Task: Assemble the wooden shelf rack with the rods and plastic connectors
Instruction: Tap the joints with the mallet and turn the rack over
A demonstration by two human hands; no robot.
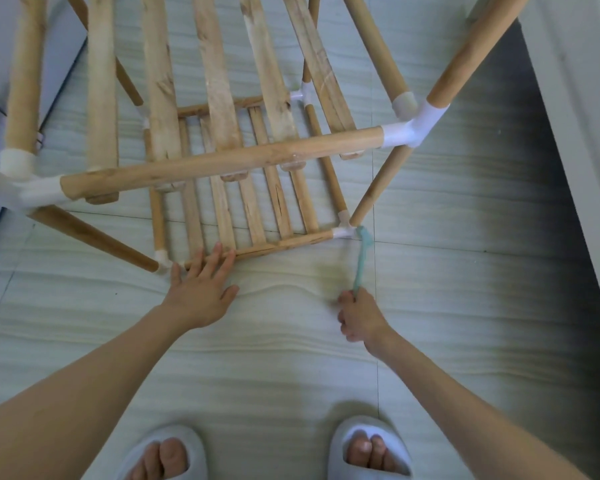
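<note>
While the wooden shelf rack (243,161) stands on the tiled floor (291,358), its bottom front rod (284,244) is touched by the spread left hand (198,292); a teal mallet (361,261) is gripped by the right hand (359,317), its head at the corner connector (343,233).

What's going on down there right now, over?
Left hand open, fingers on bottom rod. Right hand grips teal tool at corner connector. Rack standing, nothing blocking.
</note>
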